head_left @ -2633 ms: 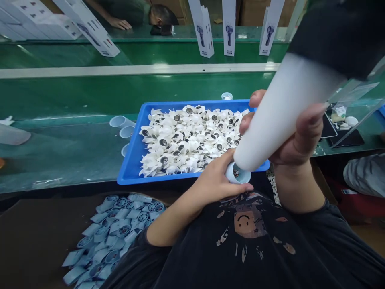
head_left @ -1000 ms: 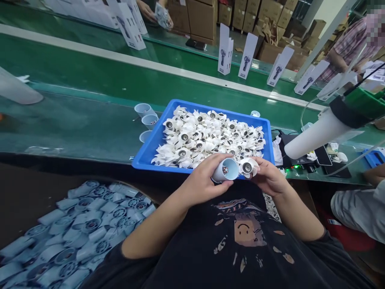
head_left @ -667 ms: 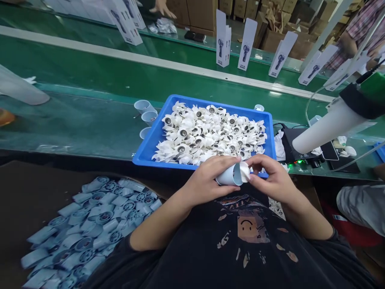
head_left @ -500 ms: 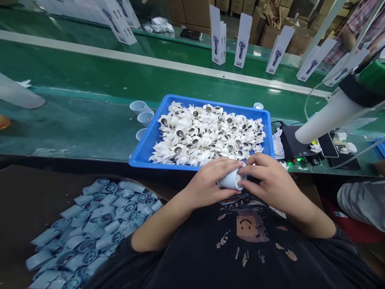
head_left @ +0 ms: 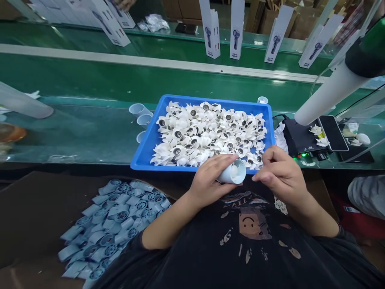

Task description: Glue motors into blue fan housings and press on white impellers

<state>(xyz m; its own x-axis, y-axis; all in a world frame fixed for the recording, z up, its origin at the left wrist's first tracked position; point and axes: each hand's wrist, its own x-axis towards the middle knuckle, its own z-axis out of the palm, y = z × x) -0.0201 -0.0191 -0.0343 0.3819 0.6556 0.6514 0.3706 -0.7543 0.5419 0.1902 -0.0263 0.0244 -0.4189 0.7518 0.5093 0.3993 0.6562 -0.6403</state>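
My left hand is wrapped round a light-blue cylindrical fan housing, held in front of my chest at the near edge of a blue tray. The housing's open end faces right, and a white fan blade sits inside it. Just right of that opening is my right hand, apart from the housing. Its fingers are loosely bent, the thumb stands away from them, and nothing shows between them. Many white fan blades with dark round hubs lie heaped in the tray.
Several blue housings fill a brown box at lower left. Cups stand left of the tray. A black control box and a phone lie right, below a slanting white tube. White cartons line the back.
My right hand has drawn away to the right from the housing's mouth, uncovering the white blade inside. My left hand keeps its hold. The view has shifted slightly.
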